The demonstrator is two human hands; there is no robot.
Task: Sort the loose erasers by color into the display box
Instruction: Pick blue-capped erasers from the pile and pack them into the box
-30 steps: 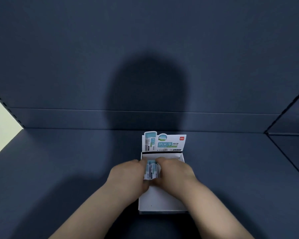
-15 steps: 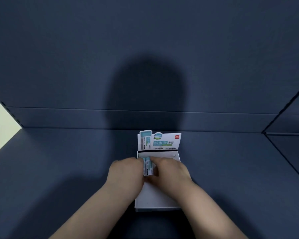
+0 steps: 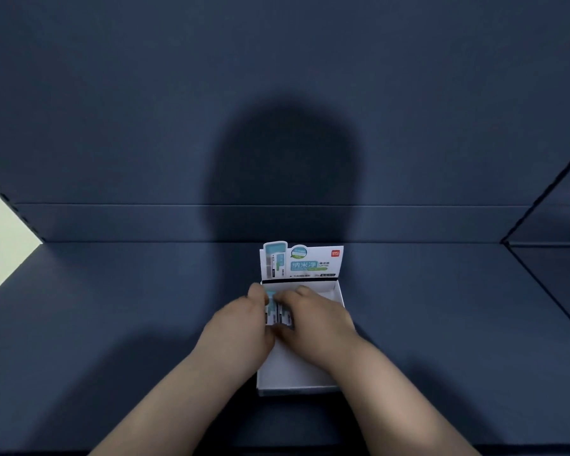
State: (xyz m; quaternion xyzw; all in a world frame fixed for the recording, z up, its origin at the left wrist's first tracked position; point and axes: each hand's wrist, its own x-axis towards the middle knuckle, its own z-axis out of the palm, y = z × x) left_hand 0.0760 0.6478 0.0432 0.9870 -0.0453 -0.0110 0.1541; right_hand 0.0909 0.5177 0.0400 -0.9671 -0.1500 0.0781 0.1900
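My left hand [image 3: 241, 327] and right hand [image 3: 316, 320] meet over the white display box [image 3: 297, 386]. Both pinch the teal-and-white erasers [image 3: 278, 312] between them, inside the box near its far left corner. There are two, I think, though it's blurred. The printed header card [image 3: 303, 263] stands behind, on the dark blue shelf [image 3: 112, 307].

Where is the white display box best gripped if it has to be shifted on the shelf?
Probably its low side walls, pinched from above: the display box is an open tray with erasers inside, and its upright header card looks too flimsy to pull on.
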